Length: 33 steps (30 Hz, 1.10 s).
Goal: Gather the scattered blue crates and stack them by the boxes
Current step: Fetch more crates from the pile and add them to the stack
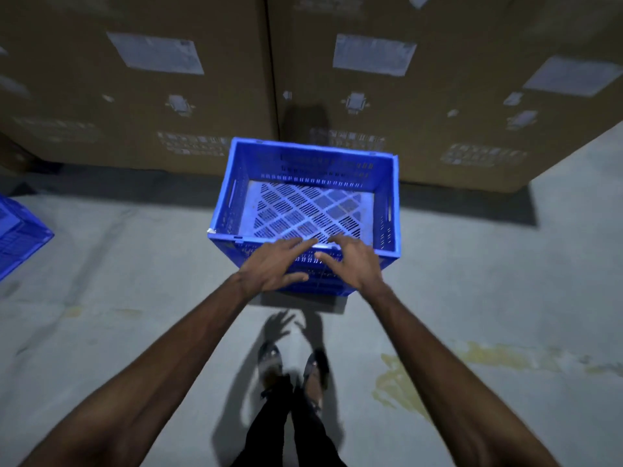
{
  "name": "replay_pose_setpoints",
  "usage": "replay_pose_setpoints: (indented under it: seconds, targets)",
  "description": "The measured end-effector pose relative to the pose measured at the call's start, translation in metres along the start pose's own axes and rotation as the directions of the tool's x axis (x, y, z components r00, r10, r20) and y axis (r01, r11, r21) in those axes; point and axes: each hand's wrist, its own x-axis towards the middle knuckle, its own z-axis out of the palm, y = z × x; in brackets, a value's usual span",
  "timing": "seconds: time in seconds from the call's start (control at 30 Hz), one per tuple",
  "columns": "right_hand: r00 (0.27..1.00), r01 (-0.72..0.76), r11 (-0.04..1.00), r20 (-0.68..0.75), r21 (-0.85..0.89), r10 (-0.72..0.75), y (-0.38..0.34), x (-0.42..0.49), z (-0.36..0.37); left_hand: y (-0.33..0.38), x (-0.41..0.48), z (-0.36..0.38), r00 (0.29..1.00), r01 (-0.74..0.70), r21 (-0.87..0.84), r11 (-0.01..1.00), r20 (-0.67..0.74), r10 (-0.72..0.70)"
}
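While both hands reach over the near wall of the blue crate [387, 203] at the centre of the frame, neither grips anything. The left hand [273, 264] and the right hand [354, 261] have their fingers spread and straight. The tips are at or just above the near rim, and I cannot tell whether they touch it. The crate stands upright and empty on the grey floor [135, 298], just in front of the tall cardboard boxes [135, 96] that fill the upper frame. I judge this the placing step, with the crate set by the boxes. A second blue crate [20, 237] lies at the left edge, well apart, so the next move probably calls for turning left, walking over and taking it by its rim.
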Motion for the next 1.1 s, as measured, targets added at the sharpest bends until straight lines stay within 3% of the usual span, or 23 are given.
replay_pose_setpoints:
  seconds: [0.27, 0.43, 0.6, 0.8, 1.1]
  targets:
    - [0.995, 0.078, 0.99, 0.052, 0.115, -0.085, -0.074, -0.089, -0.005, 0.066, -0.1, -0.013, 0.965, 0.214, -0.313, 0.925, -0.081, -0.251]
    - [0.978, 0.153, 0.978, 0.122, 0.143, -0.171, -0.103, -0.111, 0.008, 0.056, -0.165, 0.007, 0.915, 0.297, -0.59, 0.751, -0.049, -0.4]
    - [0.96, 0.234, 0.961, 0.119, 0.146, -0.252, -0.148, -0.11, 0.016, 0.015, -0.221, 0.014, 0.825, 0.4, -0.6, 0.692, -0.093, -0.558]
    - [0.918, 0.316, 0.938, 0.202, 0.141, -0.34, -0.255, -0.107, 0.057, -0.043, -0.304, 0.014, 0.716, 0.46, -0.652, 0.602, -0.128, -0.686]
    - [0.846, 0.371, 0.925, 0.383, 0.08, -0.372, -0.443, -0.136, 0.167, -0.147, -0.494, 0.06, 0.641, 0.451, -0.793, 0.409, -0.03, -0.767]
